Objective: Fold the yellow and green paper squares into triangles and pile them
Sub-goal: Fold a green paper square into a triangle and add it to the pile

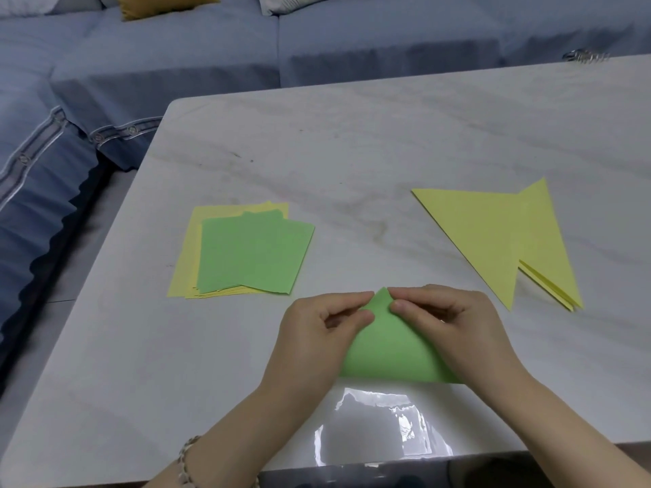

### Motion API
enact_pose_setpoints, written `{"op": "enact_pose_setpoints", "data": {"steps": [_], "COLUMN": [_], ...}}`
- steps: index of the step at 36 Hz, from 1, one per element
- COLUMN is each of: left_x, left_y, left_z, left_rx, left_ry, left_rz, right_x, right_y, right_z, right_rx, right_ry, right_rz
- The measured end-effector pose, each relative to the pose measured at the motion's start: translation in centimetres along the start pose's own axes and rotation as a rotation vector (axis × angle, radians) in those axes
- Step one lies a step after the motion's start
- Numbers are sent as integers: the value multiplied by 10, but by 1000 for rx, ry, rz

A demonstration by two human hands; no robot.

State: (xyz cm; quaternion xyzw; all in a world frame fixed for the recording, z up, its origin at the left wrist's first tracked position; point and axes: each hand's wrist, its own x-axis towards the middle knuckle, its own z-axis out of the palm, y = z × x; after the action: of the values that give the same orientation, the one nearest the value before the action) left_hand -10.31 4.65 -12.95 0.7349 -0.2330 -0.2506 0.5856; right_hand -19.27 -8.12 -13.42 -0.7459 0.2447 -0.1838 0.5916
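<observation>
Green paper square, doubled over, its tip in the pinch of left hand and right hand.

green sheet half-folded into a triangle up front, square stack left, yellow triangles overlapping on the right

This looks like a home living room. A long blue sofa with fitted fabric covers and a patterned trim band wraps round the far and left edges of the bench, a low pale slab with marble veining. A mustard cushion and a pale pillow lie on the sofa seat.
</observation>
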Motion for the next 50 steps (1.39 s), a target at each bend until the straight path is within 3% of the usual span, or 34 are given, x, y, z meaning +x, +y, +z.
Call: {"op": "enact_pose_setpoints", "data": {"steps": [10,14,21,28,32,37,43,50], "left_x": [7,21,50,55,57,45,27,14], "left_y": [-13,-27,-53,-75,-84,-102,-104,-112], "left_z": [4,10,25,24,13,-5,-20,-52], "left_rx": [-37,46,389,662,774,900,972,1021], "left_ry": [34,101,135,43,-15,-357,-376,-235], "left_rz": [-62,-47,69,285,543,900,882,773], "right_x": [11,25,44,42,41,41,42,41], "right_y": [8,19,53,81,85,88,88,90], "right_z": [-5,-7,3,13,13,14,13,14], "right_rx": [-29,-220,-560,-744,-794,-819,-806,-799], "right_ry": [-39,-106,-43,37,57,72,58,73], "right_rz": [42,93,3,-265,-361,-390,-366,-353]}}
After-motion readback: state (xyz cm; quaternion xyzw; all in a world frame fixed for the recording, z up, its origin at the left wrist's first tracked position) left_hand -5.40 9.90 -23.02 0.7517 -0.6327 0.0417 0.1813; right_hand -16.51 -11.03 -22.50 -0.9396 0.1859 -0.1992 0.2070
